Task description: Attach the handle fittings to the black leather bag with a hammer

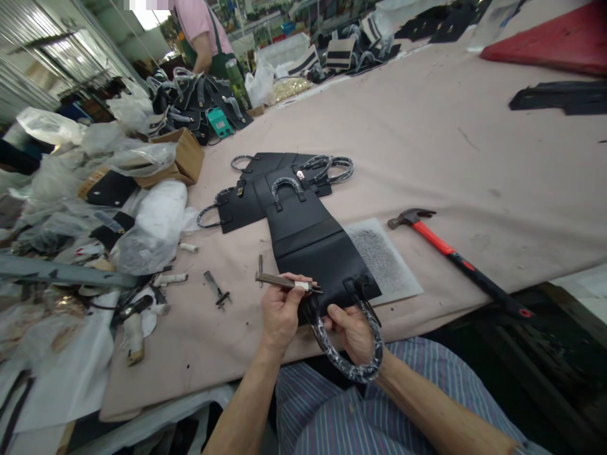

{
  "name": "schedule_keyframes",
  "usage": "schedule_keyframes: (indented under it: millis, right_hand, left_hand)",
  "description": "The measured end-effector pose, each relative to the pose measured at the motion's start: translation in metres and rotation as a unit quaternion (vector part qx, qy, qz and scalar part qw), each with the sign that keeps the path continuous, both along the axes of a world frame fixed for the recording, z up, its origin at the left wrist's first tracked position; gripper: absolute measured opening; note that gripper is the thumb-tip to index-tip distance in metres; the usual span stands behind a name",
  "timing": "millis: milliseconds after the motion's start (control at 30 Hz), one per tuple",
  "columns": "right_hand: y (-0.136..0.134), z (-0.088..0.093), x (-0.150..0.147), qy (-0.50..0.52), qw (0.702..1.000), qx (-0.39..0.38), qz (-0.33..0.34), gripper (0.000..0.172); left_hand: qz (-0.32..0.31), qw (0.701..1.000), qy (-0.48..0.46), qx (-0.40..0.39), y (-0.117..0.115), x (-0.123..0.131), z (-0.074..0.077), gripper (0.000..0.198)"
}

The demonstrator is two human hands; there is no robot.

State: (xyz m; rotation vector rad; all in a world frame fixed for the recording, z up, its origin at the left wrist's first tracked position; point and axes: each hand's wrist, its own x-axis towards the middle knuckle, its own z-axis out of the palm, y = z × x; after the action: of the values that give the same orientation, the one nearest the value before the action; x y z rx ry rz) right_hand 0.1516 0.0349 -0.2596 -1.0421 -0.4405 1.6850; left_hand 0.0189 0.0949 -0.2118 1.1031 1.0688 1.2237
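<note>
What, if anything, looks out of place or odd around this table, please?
The claw hammer looks slightly precarious, since its handle end juts past the edge of the table. The pale board partly under the black bag panel is also heavily dark-speckled, perhaps from wear.

Black panel [310,246] is smooth, leathery-looking, soft sheen. Its looped handle [349,371] is wrapped in crinkly, shiny clear plastic. Hammer head [410,217] is dull metal, bench [450,151] is matt cloth, bags [159,221] at frame left are glossy plastic. Slab [379,253] near centre looks rough, maybe stone, hard to tell.
</note>
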Motion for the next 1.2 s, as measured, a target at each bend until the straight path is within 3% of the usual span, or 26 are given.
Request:
schedule_keyframes:
  millis: [233,1200]
  right_hand:
    - [0.001,-0.002,-0.001,0.003,1.0,0.004,-0.005,0.054]
    - [-0.002,-0.013,0.0,-0.051,0.999,-0.006,0.015,0.059]
  left_hand:
    - [-0.031,0.992,0.051,0.108,-0.011,-0.006,-0.005,0.012]
    - [-0.028,0.981,0.089,0.168,-0.019,-0.011,-0.023,0.012]
